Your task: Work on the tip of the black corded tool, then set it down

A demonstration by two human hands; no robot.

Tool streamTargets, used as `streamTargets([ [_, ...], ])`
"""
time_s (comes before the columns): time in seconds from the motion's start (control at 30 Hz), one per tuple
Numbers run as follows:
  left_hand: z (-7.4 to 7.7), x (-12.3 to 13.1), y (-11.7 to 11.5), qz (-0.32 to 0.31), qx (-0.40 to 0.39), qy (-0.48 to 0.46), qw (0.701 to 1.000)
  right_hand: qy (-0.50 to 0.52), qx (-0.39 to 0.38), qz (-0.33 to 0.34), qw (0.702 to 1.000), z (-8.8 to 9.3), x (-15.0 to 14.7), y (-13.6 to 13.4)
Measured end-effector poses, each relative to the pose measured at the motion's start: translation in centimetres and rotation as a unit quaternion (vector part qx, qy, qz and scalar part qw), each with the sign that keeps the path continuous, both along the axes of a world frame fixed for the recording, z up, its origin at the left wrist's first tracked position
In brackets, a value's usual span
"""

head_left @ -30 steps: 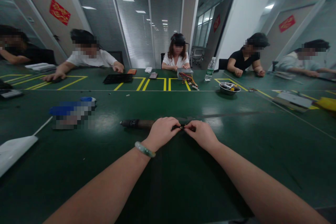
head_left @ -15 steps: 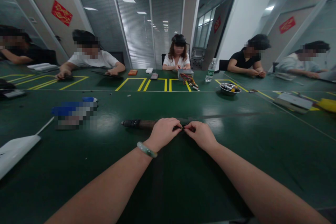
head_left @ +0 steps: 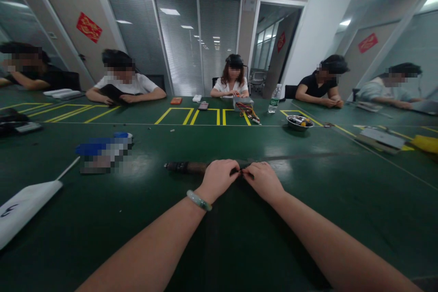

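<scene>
My left hand (head_left: 221,178) and my right hand (head_left: 263,180) meet fingertip to fingertip just above the green table (head_left: 143,200). Each has its thumb and fingers pinched together. Between the fingertips is something small and dark, too small to make out. A dark cylindrical tool (head_left: 185,167) with a metal tip lies on the table behind my hands, its right part partly hidden by them. A bangle circles my left wrist.
Across the table sit several people, one (head_left: 234,80) straight ahead by a metal box with wires (head_left: 242,103). A water bottle (head_left: 274,99) and a metal bowl (head_left: 299,128) of small parts stand right of it. Left lie a blue and white item (head_left: 102,147) and a white object (head_left: 27,210).
The view has tilted up slightly. My fingertips have come closer together, and the small part between them is more hidden. The person at the far left-centre has raised a dark flat object.
</scene>
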State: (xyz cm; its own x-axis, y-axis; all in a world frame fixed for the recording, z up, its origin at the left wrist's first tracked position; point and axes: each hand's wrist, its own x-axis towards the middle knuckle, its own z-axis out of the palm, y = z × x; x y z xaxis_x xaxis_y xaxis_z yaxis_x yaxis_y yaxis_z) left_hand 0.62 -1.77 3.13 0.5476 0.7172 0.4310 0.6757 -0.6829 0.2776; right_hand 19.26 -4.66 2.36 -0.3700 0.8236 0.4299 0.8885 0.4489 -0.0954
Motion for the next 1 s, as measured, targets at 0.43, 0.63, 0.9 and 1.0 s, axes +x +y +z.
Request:
streamTargets([
  [0.43, -0.1, 0.0, 0.0, -0.003, 0.006, -0.002, 1.000, -0.013, 0.012, 0.042, 0.999, -0.3, 0.3, 1.0],
  [0.63, -0.2, 0.0, 0.0, 0.007, 0.003, -0.001, 1.000, -0.025, -0.033, 0.023, 0.999, -0.8, 0.1, 1.5],
  [0.9, 1.0, -0.1, -1.1, -0.032, 0.046, -0.015, 0.998, -0.103, -0.054, 0.005, 0.993, 0.0, -0.1, 1.8],
  [1.0, 1.7, -0.6, -1.6, -0.087, 0.052, -0.030, 0.994, -0.098, -0.059, -0.012, 0.993, 0.2, 0.9, 2.4],
])
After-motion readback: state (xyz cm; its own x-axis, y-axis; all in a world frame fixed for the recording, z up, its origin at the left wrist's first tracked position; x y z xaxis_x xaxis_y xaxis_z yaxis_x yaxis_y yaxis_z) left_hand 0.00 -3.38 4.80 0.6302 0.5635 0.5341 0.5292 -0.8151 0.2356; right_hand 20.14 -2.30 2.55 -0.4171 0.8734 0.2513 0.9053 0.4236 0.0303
